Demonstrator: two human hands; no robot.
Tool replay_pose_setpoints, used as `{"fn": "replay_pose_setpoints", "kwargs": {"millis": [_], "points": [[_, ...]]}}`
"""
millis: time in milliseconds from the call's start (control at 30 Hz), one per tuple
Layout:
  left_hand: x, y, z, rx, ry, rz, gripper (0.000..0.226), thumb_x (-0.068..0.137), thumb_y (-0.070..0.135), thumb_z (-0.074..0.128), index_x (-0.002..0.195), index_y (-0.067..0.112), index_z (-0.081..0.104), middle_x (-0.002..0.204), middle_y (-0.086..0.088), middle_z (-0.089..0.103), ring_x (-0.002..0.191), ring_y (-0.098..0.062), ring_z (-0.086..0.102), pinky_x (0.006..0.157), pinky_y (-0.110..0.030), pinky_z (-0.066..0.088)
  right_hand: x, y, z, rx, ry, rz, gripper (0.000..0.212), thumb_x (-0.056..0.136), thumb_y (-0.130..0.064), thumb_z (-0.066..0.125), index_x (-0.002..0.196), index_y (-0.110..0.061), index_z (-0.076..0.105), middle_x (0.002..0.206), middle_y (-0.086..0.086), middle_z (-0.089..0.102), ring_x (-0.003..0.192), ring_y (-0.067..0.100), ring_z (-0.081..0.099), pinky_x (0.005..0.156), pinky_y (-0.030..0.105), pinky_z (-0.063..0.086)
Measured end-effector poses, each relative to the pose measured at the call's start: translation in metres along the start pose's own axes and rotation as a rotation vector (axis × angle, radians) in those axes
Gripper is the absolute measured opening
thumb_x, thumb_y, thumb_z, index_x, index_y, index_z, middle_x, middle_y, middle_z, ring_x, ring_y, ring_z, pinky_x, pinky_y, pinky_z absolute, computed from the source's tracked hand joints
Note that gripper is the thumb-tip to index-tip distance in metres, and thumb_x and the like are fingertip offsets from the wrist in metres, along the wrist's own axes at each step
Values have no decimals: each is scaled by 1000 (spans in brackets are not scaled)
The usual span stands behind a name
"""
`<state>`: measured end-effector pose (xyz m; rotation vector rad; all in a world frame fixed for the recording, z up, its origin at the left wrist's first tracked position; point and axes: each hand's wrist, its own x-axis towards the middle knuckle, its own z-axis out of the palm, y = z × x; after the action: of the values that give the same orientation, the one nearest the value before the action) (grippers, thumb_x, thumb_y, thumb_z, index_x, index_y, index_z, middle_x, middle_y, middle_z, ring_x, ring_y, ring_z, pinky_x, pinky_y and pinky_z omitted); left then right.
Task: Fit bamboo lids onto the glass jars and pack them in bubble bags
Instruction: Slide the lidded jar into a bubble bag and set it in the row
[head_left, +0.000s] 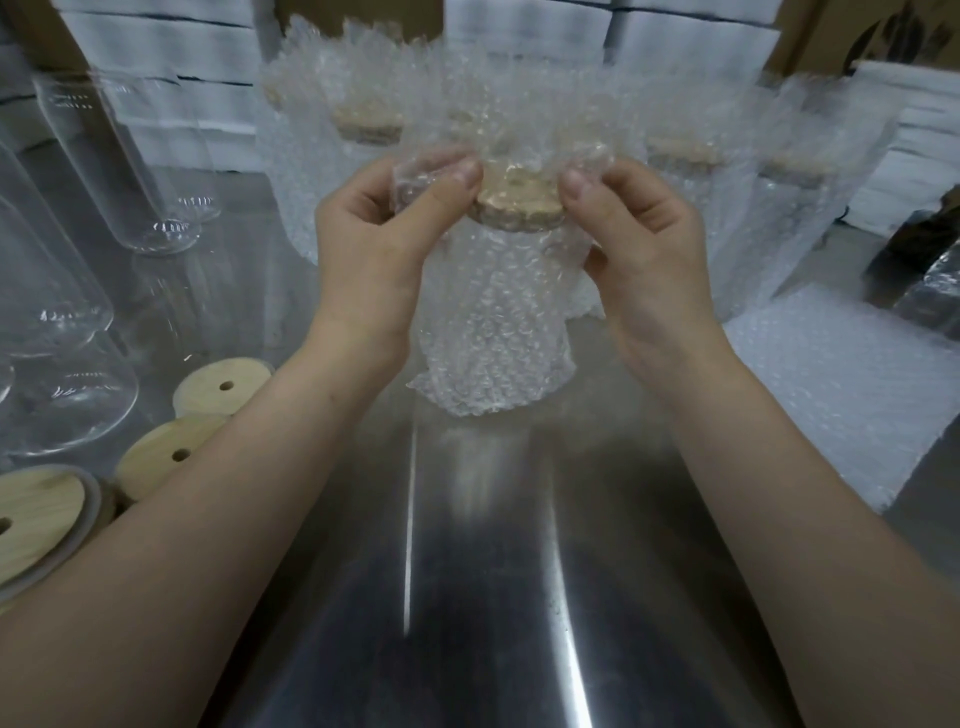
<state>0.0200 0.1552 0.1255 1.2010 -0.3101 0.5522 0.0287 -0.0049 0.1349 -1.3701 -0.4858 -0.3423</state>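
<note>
In the head view, at the middle of the steel table (493, 571), a bubble bag (493, 322) is held upright between both hands. The bag's open top is pinched by the left hand (374, 239) on its left side, with the thumb pressed against the film and the fingers curled behind it. The same edge is pinched on its right side by the right hand (639, 244) in a mirrored grip. A round bamboo lid (519, 202) is seen through the film between the two thumbs, at the upper part of the bag. The jar body below the lid cannot be made out through the bubbles. Whether the bag's lower end touches the table cannot be determined.

Behind the held bag, a row of packed bags (685, 182) is stood upright along the rear of the table, each with a bamboo lid faintly visible near its top. Stacked white sheets (171, 52) are located behind this row.

At the left, several empty glass jars (130, 171) are stood on the table without lids. Near the left forearm, three loose bamboo lids (218, 387) are laid close together, each with a small hole in its face.

At the right, a flat pile of unused bubble bags (831, 389) is placed on the table, well apart from the held bag. A dark object (924, 260) lies beyond the pile; its nature cannot be identified.
</note>
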Motion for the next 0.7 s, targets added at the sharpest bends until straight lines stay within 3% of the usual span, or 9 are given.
{"fn": "replay_pose_setpoints", "kwargs": {"millis": [200, 333, 467, 533, 700], "points": [[3, 9, 0, -1, 88, -31, 15, 78, 9, 69, 69, 17, 61, 70, 10, 65, 78, -11, 58, 73, -26, 43, -1, -3, 1, -43, 111, -19, 13, 87, -10, 69, 78, -19, 71, 74, -10, 69, 76, 8, 62, 71, 37, 49], [4, 5, -5, 49, 90, -10, 20, 86, 8, 69, 72, 19, 61, 72, 6, 58, 73, -12, 50, 66, -27, 41, -2, -4, 1, -43, 172, -18, 18, 89, -4, 67, 77, -17, 63, 68, -12, 64, 68, 6, 59, 61, 30, 49], [5, 2, -8, 12, 4, 56, 10, 90, 9, 66, 91, 18, 67, 74, 9, 59, 71, -7, 50, 64, -23, 43, -2, -3, 2, -68, 232, -24, 21, 88, 1, 66, 77, -15, 57, 64, -9, 62, 64, 9, 57, 63, 36, 50], [6, 1, -11, -11, -42, 53, 12, 90, 11, 67, 93, 22, 72, 73, 12, 61, 68, -5, 50, 65, -20, 42, -2, -2, 2, -90, 242, -41, 21, 88, 2, 66, 78, -15, 57, 65, -7, 62, 63, 9, 58, 60, 33, 50], [8, -1, -15, -63, -121, -76, 22, 86, 15, 65, 71, 27, 77, 68, 13, 63, 64, -4, 55, 58, -21, 45, -4, -2, 3, -124, 219, -120, 24, 88, 8, 60, 98, -14, 64, 66, -8, 60, 61, 4, 57, 55, 20, 48]]}}
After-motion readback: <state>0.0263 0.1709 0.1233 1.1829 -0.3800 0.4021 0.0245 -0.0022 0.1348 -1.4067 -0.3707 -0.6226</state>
